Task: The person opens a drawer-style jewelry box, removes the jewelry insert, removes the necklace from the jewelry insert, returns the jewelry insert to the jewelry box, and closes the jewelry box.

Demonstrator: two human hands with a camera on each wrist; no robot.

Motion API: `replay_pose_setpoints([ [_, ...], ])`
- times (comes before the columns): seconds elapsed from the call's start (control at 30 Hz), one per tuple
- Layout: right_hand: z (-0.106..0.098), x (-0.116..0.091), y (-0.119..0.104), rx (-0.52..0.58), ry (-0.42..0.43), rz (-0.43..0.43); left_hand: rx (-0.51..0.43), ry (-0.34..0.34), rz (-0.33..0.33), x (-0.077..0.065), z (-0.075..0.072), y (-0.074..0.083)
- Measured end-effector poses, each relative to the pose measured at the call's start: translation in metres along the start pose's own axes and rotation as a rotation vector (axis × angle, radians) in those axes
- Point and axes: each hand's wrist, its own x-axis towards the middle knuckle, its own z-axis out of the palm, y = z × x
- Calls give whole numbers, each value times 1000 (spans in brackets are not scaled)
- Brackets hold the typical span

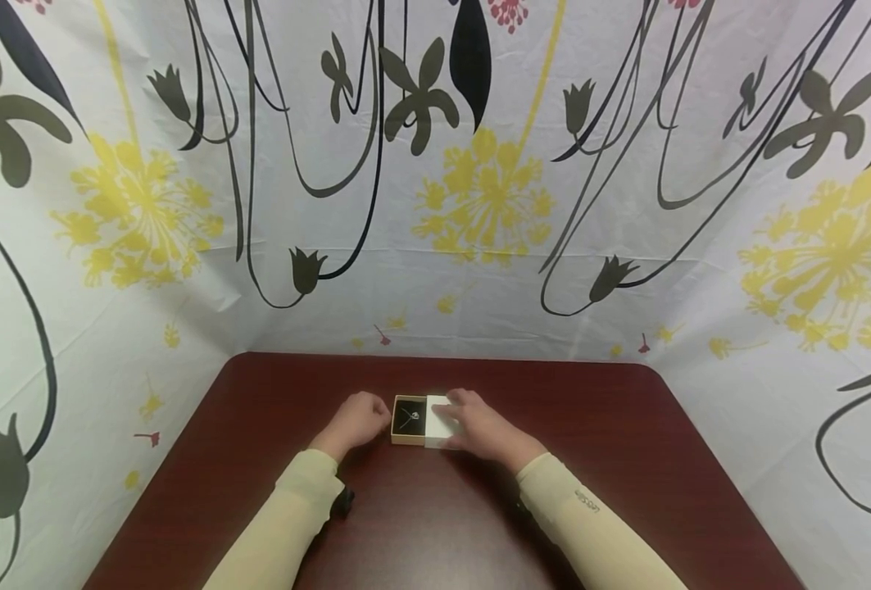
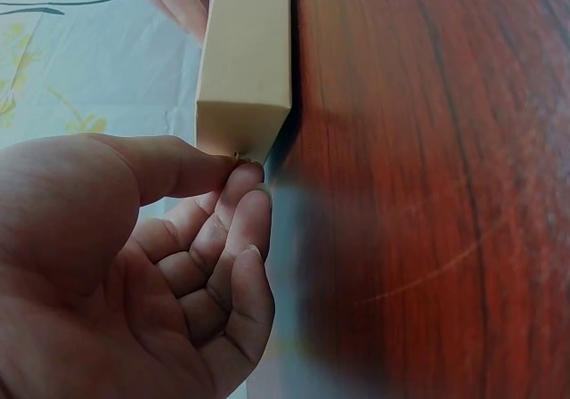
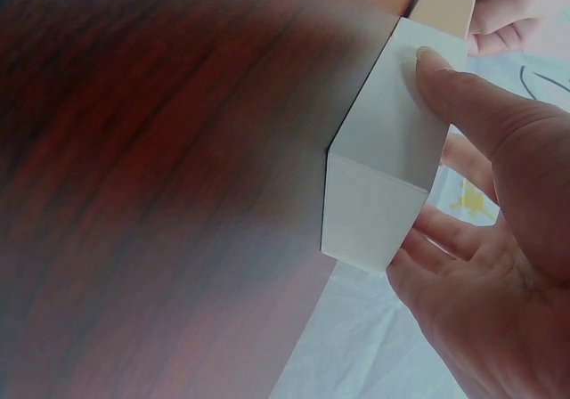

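Note:
A small jewelry box lies on the table, its kraft-colored drawer [image 1: 409, 440] slid partly out to the left of the white sleeve [image 1: 433, 434]. Inside the drawer, a fine necklace [image 1: 415, 416] with a small pendant rests on a black insert [image 1: 402, 426]. My left hand [image 2: 151, 248] pinches a tiny gold-colored pull [image 2: 237, 157] at the drawer's end between thumb and forefinger, its other fingers curled. With my right hand [image 3: 517, 203] I grip the sleeve, thumb on the near long side and fingers round the far side.
The dark red-brown wooden table [image 1: 420, 524] has rounded back corners. A white cloth [image 1: 376, 205] with flower patterns hangs behind the table and along both sides. A dark strap piece [image 1: 342, 501] shows at the left wrist.

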Motion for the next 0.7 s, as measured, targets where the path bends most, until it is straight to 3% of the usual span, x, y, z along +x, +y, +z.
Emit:
replay_pose_setpoints([
  [0.7,1,1,2,-16,10,-17,12,4,6,2,-1,-4],
])
